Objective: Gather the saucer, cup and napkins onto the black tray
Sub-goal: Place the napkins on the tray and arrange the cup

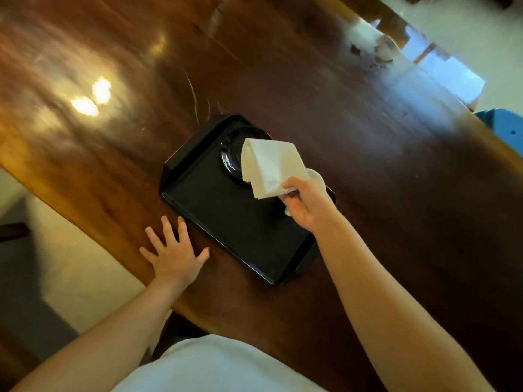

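A black tray point(226, 222) lies on the dark wooden table. A black saucer point(232, 149) sits in the tray's far corner. My right hand point(307, 203) is shut on white folded napkins point(268, 166), held in the air above the tray and partly over the saucer. A white cup point(317, 176) shows behind my right hand at the tray's right edge, mostly hidden by it. My left hand point(174, 251) rests flat on the table with fingers spread, just left of the tray's near edge.
The table point(368, 137) runs far to the left and right. Its near edge lies at the lower left, with pale floor point(70, 264) beyond. A blue object point(506, 128) sits past the right edge. Crumpled white items point(370, 43) lie at the far end.
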The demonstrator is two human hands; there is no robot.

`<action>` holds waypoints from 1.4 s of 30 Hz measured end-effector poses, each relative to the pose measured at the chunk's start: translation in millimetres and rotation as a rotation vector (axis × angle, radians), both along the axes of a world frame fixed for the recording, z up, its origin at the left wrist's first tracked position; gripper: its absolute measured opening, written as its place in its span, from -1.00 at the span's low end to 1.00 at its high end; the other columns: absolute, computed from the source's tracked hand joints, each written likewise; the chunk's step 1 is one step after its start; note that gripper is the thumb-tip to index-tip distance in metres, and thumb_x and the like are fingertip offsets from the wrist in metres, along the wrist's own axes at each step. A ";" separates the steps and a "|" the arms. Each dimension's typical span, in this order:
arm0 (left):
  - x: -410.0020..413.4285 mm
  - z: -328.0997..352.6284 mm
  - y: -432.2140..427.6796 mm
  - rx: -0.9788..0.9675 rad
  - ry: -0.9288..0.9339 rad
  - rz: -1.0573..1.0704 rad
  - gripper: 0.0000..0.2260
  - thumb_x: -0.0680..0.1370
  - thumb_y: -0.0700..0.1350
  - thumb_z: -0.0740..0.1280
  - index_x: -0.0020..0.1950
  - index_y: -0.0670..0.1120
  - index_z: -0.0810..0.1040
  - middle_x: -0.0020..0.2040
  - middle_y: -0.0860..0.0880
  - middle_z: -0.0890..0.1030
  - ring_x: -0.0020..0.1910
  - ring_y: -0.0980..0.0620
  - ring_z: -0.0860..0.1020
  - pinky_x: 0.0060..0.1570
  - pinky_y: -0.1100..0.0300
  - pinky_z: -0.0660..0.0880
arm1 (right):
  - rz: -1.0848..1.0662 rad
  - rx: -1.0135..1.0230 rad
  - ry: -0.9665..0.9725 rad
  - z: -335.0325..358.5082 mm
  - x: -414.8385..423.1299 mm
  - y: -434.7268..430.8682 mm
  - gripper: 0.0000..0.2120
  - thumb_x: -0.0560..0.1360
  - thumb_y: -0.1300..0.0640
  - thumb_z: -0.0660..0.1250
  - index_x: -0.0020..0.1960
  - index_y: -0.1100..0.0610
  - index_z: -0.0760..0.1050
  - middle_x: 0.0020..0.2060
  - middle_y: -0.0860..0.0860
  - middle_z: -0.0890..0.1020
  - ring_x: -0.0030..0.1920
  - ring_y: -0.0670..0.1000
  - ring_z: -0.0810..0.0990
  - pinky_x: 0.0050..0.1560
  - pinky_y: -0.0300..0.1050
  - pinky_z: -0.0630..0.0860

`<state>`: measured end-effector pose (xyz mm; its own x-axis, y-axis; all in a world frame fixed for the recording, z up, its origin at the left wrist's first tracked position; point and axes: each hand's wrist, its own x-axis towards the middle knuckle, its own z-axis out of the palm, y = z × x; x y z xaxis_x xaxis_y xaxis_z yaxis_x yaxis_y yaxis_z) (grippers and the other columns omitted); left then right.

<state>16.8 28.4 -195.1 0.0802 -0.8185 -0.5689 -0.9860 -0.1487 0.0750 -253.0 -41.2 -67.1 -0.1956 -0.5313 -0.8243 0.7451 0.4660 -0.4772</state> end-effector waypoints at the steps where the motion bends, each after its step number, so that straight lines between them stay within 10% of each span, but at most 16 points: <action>1: 1.8 0.1 1.0 -0.007 -0.008 -0.013 -0.07 0.47 0.41 0.23 0.63 0.03 -0.15 0.65 -0.16 -0.12 0.58 -0.40 -0.14 0.45 -0.42 0.00 | 0.043 0.008 -0.013 -6.2 7.8 15.4 -0.51 0.39 0.55 0.29 0.19 0.11 0.44 0.30 0.14 0.48 0.25 0.21 0.50 -0.09 0.04 0.70; 6: 10.2 -14.0 34.0 0.004 0.033 0.021 -0.11 0.49 0.37 0.26 0.62 0.08 -0.17 0.65 -0.09 -0.18 0.59 -0.32 -0.21 0.48 -0.39 -0.07 | 0.288 0.145 0.027 -41.1 36.2 82.4 -0.56 0.41 0.52 0.32 0.15 0.11 0.52 0.25 0.09 0.53 0.26 0.16 0.51 0.18 0.12 0.58; 14: 6.1 -9.7 5.1 -0.061 0.017 -0.008 -0.10 0.49 0.37 0.24 0.62 0.07 -0.19 0.65 -0.12 -0.20 0.58 -0.33 -0.22 0.46 -0.38 -0.09 | 0.437 0.230 0.611 -48.8 35.1 58.4 -0.66 0.51 0.28 0.39 0.27 0.11 0.54 0.12 0.06 0.60 0.12 0.04 0.60 0.20 0.06 0.59; 20: 4.8 -11.6 7.2 -0.082 -0.006 -0.021 -0.10 0.49 0.40 0.20 0.62 0.04 -0.19 0.65 -0.15 -0.17 0.58 -0.35 -0.20 0.46 -0.40 -0.07 | 0.336 0.309 0.772 -37.7 4.4 72.5 -0.90 0.57 0.22 0.32 0.06 0.15 0.57 -0.08 0.13 0.68 -0.22 0.01 0.70 -0.13 -0.07 0.69; 28: 1.8 -28.8 19.9 -0.215 -0.039 -0.017 -0.12 0.47 0.45 0.07 0.63 0.01 -0.14 0.65 -0.17 -0.11 0.59 -0.33 -0.20 0.45 -0.37 -0.18 | 0.148 0.307 0.311 -53.2 6.7 53.9 -0.61 0.58 0.08 0.37 0.37 0.16 0.44 -0.07 0.10 0.60 -0.14 0.09 0.64 -0.27 -0.05 0.60; 42: -0.4 -37.4 24.1 -0.318 -0.033 -0.003 -0.13 0.47 0.44 -0.02 0.63 -0.04 -0.08 0.64 -0.20 -0.05 0.59 -0.33 -0.20 0.45 -0.39 -0.17 | -0.165 0.341 0.301 -64.2 -21.2 70.0 -0.91 0.56 0.18 0.39 -0.08 0.20 0.56 -0.17 0.17 0.71 -0.26 0.04 0.75 -0.30 -0.13 0.66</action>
